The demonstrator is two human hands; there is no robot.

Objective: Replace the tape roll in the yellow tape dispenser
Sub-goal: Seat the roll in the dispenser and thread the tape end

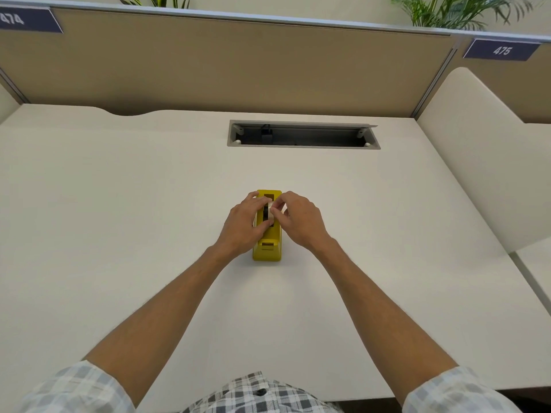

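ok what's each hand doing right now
Left hand: closed on the tape roll in the yellow tape dispenser.
Right hand: fingertips pinching the same roll.

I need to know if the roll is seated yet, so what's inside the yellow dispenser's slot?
A tape roll sits in the yellow dispenser, pinched between the left hand and right hand. Fingers cover its sides, so the hub and its seating are hidden.

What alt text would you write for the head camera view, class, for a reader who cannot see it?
Two bare hands, left hand and right hand, meet over a yellow tape dispenser on a pale desk, fingers pinching the tape roll at its slot. Behind are an open cable tray and a tan divider.
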